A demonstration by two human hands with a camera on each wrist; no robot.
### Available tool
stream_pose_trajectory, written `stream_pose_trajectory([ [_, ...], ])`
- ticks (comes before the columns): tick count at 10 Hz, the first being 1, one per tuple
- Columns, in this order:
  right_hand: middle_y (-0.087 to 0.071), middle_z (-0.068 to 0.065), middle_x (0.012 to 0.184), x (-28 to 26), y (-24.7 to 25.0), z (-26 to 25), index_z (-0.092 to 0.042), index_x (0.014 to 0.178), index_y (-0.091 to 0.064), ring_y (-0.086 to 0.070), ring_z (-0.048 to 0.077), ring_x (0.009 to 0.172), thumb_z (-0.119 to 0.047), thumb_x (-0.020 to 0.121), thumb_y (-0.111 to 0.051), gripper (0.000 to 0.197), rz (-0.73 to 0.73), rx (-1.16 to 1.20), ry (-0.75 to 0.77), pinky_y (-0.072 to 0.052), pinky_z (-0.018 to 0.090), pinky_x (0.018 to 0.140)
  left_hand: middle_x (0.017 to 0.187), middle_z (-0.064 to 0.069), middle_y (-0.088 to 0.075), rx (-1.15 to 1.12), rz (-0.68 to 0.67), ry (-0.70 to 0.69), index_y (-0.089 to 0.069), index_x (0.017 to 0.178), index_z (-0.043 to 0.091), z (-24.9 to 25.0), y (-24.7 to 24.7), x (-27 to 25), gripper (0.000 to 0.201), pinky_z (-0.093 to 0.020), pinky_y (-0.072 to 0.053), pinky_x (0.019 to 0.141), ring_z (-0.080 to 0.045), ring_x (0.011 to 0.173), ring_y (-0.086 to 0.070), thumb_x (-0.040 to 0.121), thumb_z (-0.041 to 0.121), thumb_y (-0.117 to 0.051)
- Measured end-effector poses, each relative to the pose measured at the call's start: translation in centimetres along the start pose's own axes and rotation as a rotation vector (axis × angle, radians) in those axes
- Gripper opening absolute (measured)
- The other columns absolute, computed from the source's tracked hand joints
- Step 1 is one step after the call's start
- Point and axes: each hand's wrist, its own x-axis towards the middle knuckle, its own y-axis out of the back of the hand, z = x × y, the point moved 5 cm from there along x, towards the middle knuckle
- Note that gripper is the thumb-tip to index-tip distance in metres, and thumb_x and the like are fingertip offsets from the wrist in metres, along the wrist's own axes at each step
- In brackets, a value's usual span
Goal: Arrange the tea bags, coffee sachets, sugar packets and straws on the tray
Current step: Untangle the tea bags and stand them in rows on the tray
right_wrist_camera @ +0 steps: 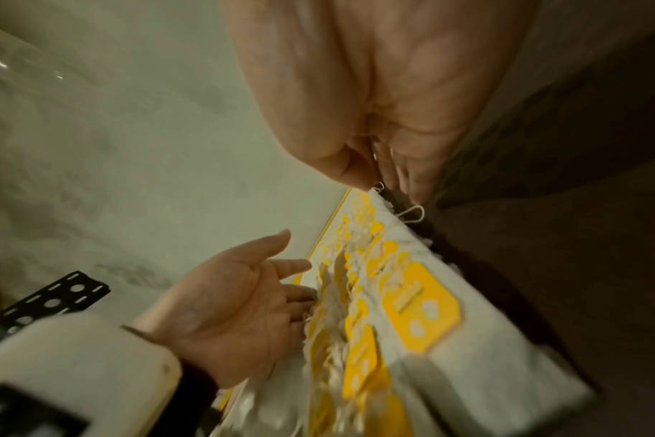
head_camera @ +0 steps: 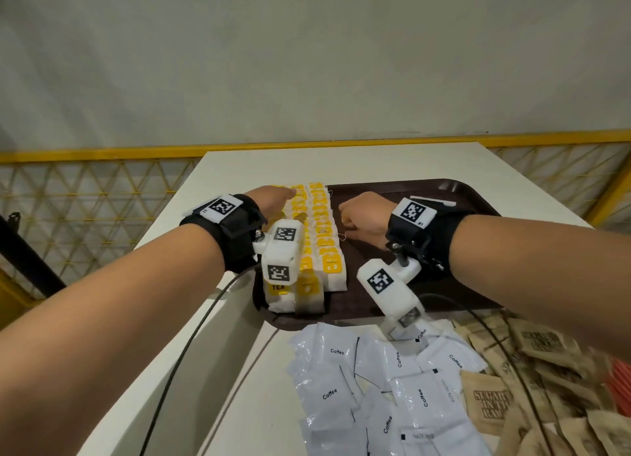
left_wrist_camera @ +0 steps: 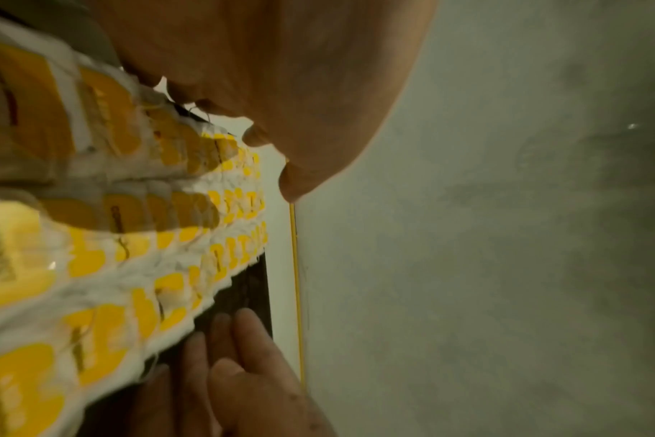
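Squaring up rows of tea bags [head_camera: 321, 237] at the tray's [head_camera: 454, 192] nine o'clock side: left hand [head_camera: 273, 198] flat, fingers straight; right hand [head_camera: 365, 216] loosely curled alongside, grip unclear. Featherlight, floppy, strings snag; nudge edges.

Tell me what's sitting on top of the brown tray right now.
On the brown tray, rows of yellow-tagged tea bags fill the left side, with one white straw at the far edge. The left hand and right hand cover parts of it.
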Motion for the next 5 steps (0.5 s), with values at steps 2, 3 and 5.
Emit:
stream_pose_trajectory([
  [2, -0.052, 0.002, 0.086, -3.0, -1.6, 1.3, -0.024, 0.077, -0.050, -0.051, 0.018, 0.079, -0.023, 0.089, -0.049, 0.012, -0.063, 0.005, 0.022, -0.047, 0.041, 0.087, 0.158, -0.010, -0.018, -0.269, -0.058, 0.028, -0.019, 0.152, 0.017, -1.8, -1.5, 0.2, 0.066, -0.042, -0.025, 0.111, -0.027, 0.144, -0.022, 0.099, 0.052, -0.035],
  [3, -0.053, 0.009, 0.096, -3.6, -3.1, 1.4, -0.017, 0.089, -0.057, -0.051, 0.027, 0.093, -0.024, 0.089, -0.048, 0.012, -0.060, 0.022, 0.003, -0.047, 0.047, 0.093, 0.158, -0.010, -0.019, -0.241, -0.098, 0.009, -0.019, 0.152, 0.018, -2.2, -2.5, -0.7, 0.067, -0.044, -0.023, 0.113, -0.028, 0.143, -0.024, 0.098, 0.055, -0.033],
  [5, -0.050, 0.008, 0.110, -7.4, -1.3, -0.9, 0.001, 0.130, -0.052, -0.048, 0.020, 0.098, -0.010, 0.094, -0.051, 0.038, -0.053, -0.098, 0.015, -0.046, 0.036, 0.088, 0.147, -0.014, -0.039, -0.184, 0.048, -0.144, -0.039, 0.142, 0.005, -1.3, -0.2, -3.5, 0.049, -0.032, -0.036, 0.093, -0.027, 0.128, -0.043, 0.100, 0.029, -0.045],
])
